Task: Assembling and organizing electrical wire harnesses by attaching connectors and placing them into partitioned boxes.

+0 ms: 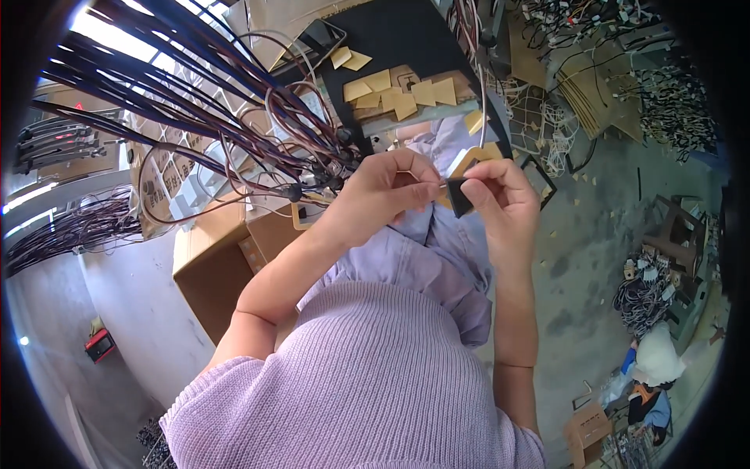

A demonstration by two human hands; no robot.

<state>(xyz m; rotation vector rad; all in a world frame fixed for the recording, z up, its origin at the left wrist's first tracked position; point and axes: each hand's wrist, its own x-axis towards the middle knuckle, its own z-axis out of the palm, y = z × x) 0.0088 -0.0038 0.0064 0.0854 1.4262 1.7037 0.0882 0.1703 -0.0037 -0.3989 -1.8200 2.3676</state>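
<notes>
In front of my lap, my left hand and my right hand are close together, thumbs and fingertips pinched. Between the right thumb and fingers is a small flat black piece, its lower corner pointing down. The left fingertips meet its left edge; what they pinch is too small to make out. A yellow-tan paper piece shows just behind the right fingertips. Beyond the hands, several yellow-tan paper squares lie scattered on a black surface.
Thick bundles of dark cables hang at the left, reaching close to my left hand. An open cardboard box stands below them. A pale cable hangs near my right hand. Wire heaps lie at the right, where another person is lower down.
</notes>
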